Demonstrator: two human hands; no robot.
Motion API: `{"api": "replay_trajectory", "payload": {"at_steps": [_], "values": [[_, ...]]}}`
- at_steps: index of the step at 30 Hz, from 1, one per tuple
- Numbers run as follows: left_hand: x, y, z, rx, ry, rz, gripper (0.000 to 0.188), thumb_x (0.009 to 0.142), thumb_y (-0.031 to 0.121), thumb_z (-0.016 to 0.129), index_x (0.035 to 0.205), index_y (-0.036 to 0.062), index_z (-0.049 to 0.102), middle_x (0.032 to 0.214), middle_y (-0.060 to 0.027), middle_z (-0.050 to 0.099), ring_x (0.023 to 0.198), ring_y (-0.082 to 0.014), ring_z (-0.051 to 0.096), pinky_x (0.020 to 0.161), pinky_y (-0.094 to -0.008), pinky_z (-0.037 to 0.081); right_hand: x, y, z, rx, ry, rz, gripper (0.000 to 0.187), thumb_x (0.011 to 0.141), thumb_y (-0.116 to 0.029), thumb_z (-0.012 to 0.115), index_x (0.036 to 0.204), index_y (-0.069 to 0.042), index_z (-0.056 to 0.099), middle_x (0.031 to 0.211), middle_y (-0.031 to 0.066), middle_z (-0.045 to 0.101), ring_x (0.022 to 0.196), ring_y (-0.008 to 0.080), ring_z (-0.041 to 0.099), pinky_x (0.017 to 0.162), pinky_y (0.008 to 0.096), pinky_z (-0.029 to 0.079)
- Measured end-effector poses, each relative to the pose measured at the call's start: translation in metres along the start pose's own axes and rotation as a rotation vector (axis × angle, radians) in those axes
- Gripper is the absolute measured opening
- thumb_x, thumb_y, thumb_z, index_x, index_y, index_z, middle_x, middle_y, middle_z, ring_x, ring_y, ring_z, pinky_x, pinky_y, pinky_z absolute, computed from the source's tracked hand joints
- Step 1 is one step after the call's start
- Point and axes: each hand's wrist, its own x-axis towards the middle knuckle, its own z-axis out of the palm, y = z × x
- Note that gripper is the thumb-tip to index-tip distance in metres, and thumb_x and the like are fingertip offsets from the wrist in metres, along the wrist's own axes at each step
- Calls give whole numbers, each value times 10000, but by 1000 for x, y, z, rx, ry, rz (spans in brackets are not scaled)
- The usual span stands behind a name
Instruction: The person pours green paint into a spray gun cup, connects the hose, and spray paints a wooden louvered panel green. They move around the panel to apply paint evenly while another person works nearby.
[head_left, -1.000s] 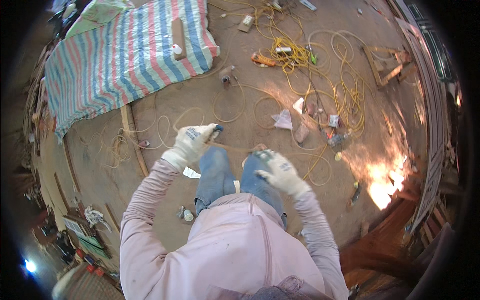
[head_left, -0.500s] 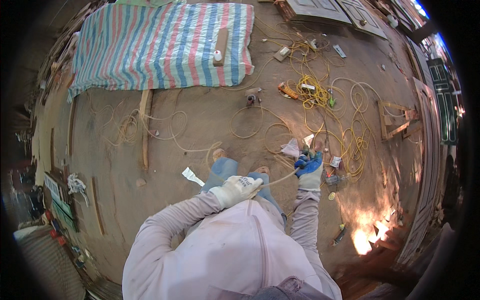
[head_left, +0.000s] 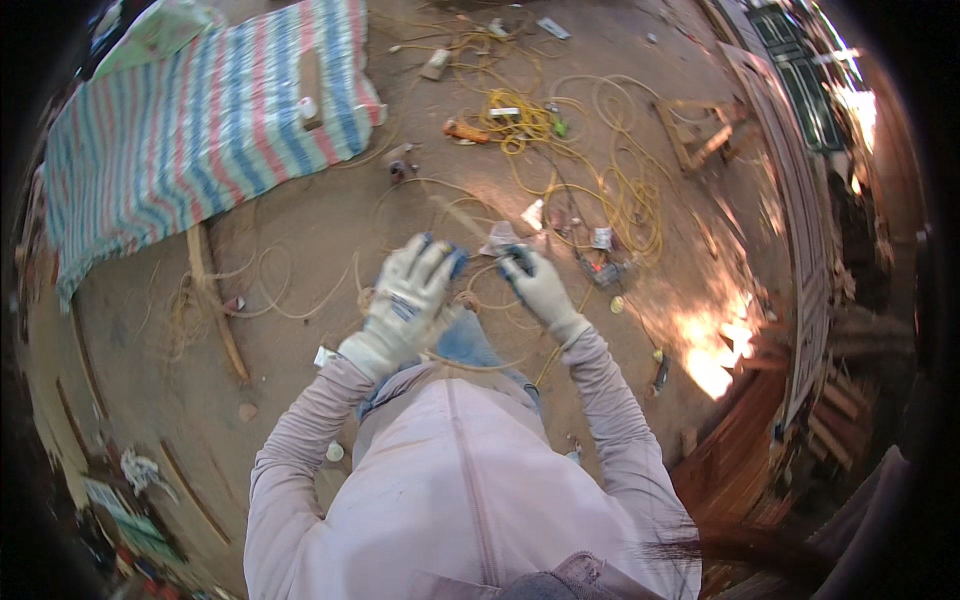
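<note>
My left hand (head_left: 405,305), in a white work glove with a blue palm, is raised before my body. Its fingers stretch upward, slightly blurred. My right hand (head_left: 543,292), in a matching glove, is beside it, fingers curled around something dark that I cannot make out. A pale clear hose (head_left: 472,367) curves across my front below both hands; where its ends run is hidden. Just beyond the right fingers lies a crumpled clear plastic bag (head_left: 500,237) on the dirt floor.
Yellow cord (head_left: 515,110) lies tangled ahead, by an orange tool (head_left: 465,131). Right of my hands is a power drill (head_left: 605,271). A striped tarp (head_left: 215,125) covers something at far left. A wooden frame (head_left: 705,135) and a long panel (head_left: 790,230) stand right.
My left hand has left the hose and moved up and left, fingers now stretched. The right hand has come inward and turned back upward. The view has swung to the right.
</note>
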Motion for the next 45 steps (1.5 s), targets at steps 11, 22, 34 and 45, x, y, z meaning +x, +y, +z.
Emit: {"api": "replay_trajectory", "payload": {"at_steps": [11,22,34,45], "values": [[72,25,1,-239,-390,432,247,780,220,652,966,73,582,914,-107,612,895,-310,616,762,-415,501,-92,-85,-51,-469,-99,-206,332,857,-307,722,1097,-80,691,859,142,711,724,282,701,619,344,529],[153,79,42,-131,-437,622,255,745,262,701,937,123,607,891,-69,588,865,-275,607,708,-400,495,-111,-25,-107,-213,116,11,265,901,-257,683,1060,-45,670,820,153,704,705,307,691,621,362,518],[272,71,133,-349,-424,488,221,713,172,664,919,105,623,865,-82,585,872,-308,581,740,-421,482,-16,43,-156,448,327,83,284,1000,-286,580,972,-7,625,721,-23,576,658,83,480,618,268,451],[546,-150,371,-102,-607,188,367,889,343,637,1173,114,597,1113,-129,642,1049,-303,603,891,-444,466,228,168,-229,670,495,521,267,1000,-348,551,984,-102,655,563,-77,434,421,40,380,373,228,264]]}}
